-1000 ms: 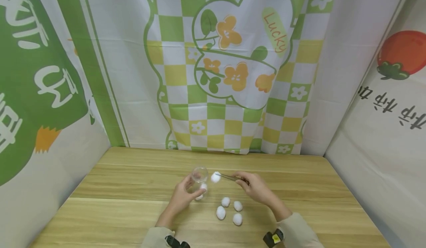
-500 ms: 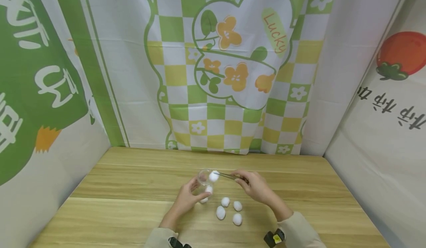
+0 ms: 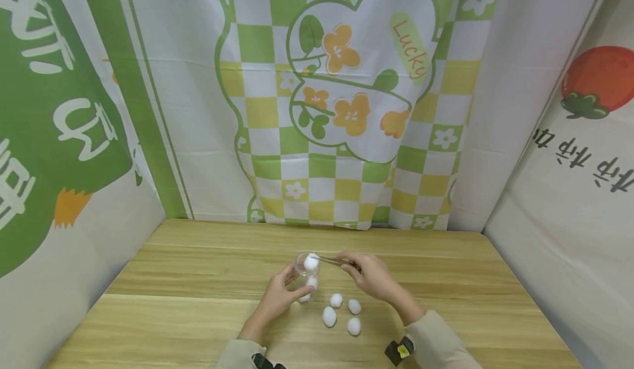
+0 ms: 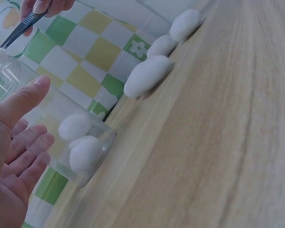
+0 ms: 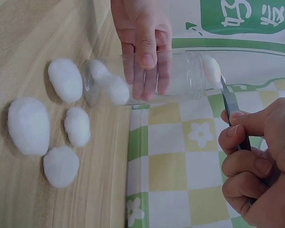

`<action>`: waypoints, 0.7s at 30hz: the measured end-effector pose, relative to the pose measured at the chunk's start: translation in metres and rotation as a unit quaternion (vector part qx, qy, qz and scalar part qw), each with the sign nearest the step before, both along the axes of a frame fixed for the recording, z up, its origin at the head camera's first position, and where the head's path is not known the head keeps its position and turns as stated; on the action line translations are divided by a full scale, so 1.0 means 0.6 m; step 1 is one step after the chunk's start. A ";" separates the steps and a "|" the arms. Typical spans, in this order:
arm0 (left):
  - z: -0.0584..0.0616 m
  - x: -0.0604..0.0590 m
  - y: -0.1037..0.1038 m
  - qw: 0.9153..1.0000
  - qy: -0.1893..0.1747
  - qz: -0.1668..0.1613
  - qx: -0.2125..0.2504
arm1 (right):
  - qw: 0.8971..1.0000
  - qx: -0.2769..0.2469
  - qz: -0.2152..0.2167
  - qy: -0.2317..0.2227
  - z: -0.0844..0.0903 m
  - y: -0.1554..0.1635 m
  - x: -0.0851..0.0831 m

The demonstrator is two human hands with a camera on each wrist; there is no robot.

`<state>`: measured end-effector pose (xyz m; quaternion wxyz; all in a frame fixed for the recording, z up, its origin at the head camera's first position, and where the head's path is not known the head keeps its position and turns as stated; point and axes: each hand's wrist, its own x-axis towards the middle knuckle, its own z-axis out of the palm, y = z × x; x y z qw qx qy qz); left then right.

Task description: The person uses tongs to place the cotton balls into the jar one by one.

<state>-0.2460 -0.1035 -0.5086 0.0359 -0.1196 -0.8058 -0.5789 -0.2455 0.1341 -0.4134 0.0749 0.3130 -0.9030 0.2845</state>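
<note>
Woodgrain table (image 3: 173, 303), fluffy cotton balls (image 3: 329, 316)

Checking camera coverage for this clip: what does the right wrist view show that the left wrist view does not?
Only the right wrist view shows the right hand whole, pinching the tweezers, all four loose cotton balls on the table, and the jar end to end, with the cotton ball in the tweezers at its mouth. Only the left wrist view shows the left hand's palm behind the jar. Both show the left hand around the clear jar, two cotton balls at its bottom, and the tweezers.
</note>
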 end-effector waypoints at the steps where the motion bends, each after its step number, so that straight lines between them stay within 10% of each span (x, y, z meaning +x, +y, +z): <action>1: 0.000 0.000 0.000 1.000 -0.001 0.001 -0.001 | 1.000 0.001 -0.001 0.001 0.000 -0.001 -0.001; 21: -0.002 -0.002 -0.001 1.000 -0.002 -0.001 -0.010 | 1.000 -0.002 0.014 -0.010 -0.018 -0.007 -0.007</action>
